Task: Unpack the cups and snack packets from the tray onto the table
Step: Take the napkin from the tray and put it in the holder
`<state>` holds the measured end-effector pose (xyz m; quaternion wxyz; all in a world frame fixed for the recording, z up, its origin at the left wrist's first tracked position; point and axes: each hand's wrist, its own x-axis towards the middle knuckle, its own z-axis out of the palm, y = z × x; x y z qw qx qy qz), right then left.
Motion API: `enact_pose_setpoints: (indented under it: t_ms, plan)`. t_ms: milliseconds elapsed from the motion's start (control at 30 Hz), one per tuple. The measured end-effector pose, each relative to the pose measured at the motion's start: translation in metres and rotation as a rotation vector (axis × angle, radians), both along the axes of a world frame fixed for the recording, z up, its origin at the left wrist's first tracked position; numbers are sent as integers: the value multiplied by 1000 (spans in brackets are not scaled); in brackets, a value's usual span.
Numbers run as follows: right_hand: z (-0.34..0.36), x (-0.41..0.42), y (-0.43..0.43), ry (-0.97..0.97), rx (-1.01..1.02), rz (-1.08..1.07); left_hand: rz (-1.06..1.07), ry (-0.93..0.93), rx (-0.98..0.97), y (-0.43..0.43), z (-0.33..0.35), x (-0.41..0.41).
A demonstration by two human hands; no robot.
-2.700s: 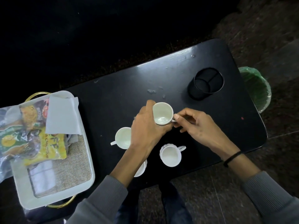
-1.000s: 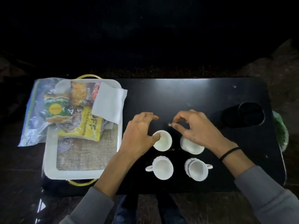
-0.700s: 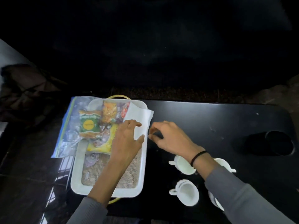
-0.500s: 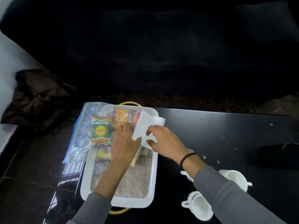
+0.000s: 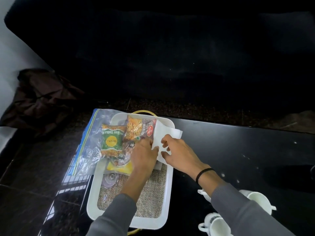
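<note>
A white tray [image 5: 167, 188] with a burlap liner sits at the left end of the black table [image 5: 230, 150]. At its far end a clear zip bag [image 5: 88, 147] holds several snack packets, among them a green one [image 5: 111, 139] and an orange one [image 5: 134, 128]. A white napkin [image 5: 164, 133] lies over the tray's far right corner. My left hand [image 5: 144, 154] and my right hand [image 5: 177, 153] both pinch the napkin. White cups [image 5: 257, 200] stand on the table at the lower right, partly hidden by my right sleeve; another cup [image 5: 215, 223] is nearer.
A dark cloth bundle [image 5: 39, 97] lies on the floor at the far left. A black sofa fills the background. A dark round holder [image 5: 289, 176] sits at the table's right edge. The tray's gold handle [image 5: 143, 111] shows at its far end.
My hands left the cups on the table, moved left to the tray and took hold of the white napkin. The view swung left with them.
</note>
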<state>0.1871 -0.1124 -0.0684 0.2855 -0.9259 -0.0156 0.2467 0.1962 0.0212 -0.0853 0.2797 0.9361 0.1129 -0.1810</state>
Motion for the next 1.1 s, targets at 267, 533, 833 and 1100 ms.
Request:
enact_pose_setpoints:
  t_ms: [267, 533, 833, 1100]
  plan:
    - [7, -5, -11, -46, 10, -84, -48, -185, -269, 4, 14, -10]
    - [24, -13, -41, 127, 382, -384, 298, 47, -916, 16, 38, -17]
    - [45, -58, -86, 361, 925, -581, 290, 263, -1034, -9, 61, -25]
    - [72, -105, -140, 278, 939, -755, 78, 317, -947, -54, 79, -56]
